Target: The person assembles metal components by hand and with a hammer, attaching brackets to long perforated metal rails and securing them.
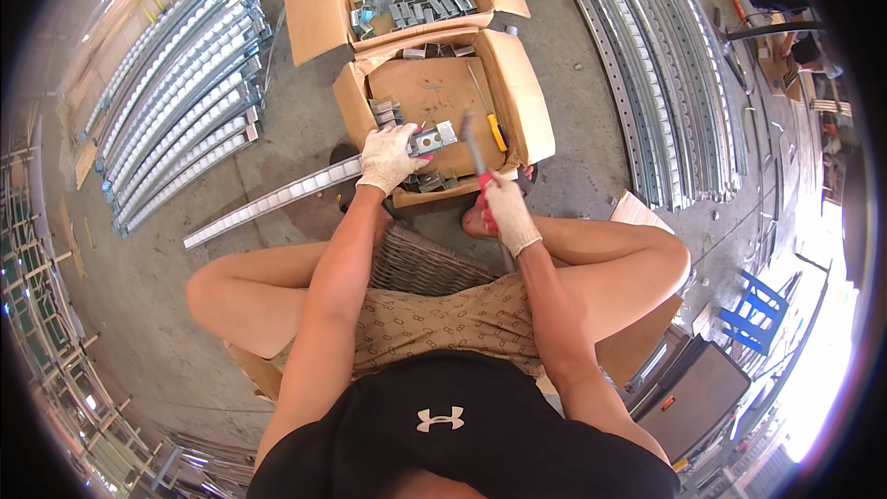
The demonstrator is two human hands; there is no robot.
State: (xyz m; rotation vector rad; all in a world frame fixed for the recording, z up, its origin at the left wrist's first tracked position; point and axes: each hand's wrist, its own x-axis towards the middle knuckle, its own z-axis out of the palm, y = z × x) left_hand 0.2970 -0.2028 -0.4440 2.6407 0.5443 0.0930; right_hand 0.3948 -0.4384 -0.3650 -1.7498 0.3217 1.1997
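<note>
Steel tracks [185, 106] lined with white rollers lie side by side on the floor at the left. Nearer the middle, one more track [273, 203] slants upward to the right, its far-left end well apart from the others. The left hand [386, 159], in a cream glove, is closed around this track close to its right end, fingers curled over the top. Just past that hand, a metal bracket [432, 140] sits at the track's end, above the near box [528, 111]. More brackets fill much of the far box [314, 9], directly behind. Within the near box, a yellow-handled screwdriver [497, 131] leans by the right wall. Beside it, the right hand [508, 212], also gloved, is wrapped tightly about the red grip of a hammer [478, 155], whose head is blurred and raised near the bracket. Farther right lie perforated rails [637, 74], a dark case [693, 397] and a blue plastic stool [753, 312].
</note>
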